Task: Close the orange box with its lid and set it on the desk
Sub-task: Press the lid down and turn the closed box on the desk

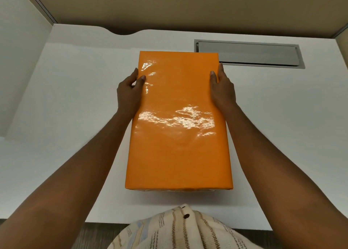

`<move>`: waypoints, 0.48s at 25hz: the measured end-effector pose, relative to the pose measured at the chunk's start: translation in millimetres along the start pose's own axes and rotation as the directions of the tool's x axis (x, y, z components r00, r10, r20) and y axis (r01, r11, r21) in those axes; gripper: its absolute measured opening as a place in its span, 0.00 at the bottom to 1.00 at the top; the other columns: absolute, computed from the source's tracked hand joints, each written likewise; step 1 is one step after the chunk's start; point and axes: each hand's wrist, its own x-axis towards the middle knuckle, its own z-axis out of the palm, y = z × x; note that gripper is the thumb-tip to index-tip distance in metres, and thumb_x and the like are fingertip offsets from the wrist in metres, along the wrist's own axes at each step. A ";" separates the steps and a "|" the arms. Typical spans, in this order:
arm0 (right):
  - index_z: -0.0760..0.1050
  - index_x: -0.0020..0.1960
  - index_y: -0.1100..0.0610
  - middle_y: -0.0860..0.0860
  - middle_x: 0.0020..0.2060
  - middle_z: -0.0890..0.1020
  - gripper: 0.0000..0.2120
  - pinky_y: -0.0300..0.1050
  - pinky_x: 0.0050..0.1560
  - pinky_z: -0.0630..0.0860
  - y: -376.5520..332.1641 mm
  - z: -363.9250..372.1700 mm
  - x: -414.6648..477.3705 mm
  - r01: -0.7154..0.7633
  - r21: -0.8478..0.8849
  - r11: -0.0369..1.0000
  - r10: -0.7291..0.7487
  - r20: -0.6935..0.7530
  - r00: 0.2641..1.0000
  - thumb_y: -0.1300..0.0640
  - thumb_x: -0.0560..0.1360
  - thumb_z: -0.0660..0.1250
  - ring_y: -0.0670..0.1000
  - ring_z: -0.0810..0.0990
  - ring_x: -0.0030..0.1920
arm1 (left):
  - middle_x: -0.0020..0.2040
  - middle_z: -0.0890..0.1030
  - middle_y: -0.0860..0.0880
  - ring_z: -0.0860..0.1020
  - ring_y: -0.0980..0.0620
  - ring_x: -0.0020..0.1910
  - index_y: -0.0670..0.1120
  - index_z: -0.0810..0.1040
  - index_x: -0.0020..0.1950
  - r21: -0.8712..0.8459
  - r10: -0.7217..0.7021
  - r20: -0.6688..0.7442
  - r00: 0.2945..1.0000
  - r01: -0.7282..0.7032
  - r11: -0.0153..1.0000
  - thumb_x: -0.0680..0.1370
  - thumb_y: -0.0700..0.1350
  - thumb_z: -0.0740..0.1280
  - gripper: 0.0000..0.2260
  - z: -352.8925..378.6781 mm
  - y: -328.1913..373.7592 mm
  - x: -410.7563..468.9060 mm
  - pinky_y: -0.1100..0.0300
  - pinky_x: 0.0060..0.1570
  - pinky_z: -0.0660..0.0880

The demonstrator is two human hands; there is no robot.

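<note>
Orange and glossy, the lidded box (178,120) sits lengthwise over the white table (75,98), its lid on. The left hand (129,94) and right hand (223,92) grasp its long sides, thumbs on top; whether it rests or hovers is unclear.

White desk (75,98), grey cable hatch (248,53), beige partition (169,7)
</note>
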 end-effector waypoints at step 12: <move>0.72 0.67 0.56 0.54 0.65 0.77 0.20 0.51 0.63 0.73 25.4 -34.4 -115.5 0.204 0.057 0.977 -0.188 -0.215 0.958 0.47 0.79 0.58 0.54 0.76 0.64 | 0.67 0.76 0.43 0.75 0.43 0.65 0.47 0.71 0.70 0.238 -0.140 0.046 0.989 0.125 0.963 0.78 0.58 0.60 0.24 -54.2 10.9 -100.5 0.47 0.63 0.69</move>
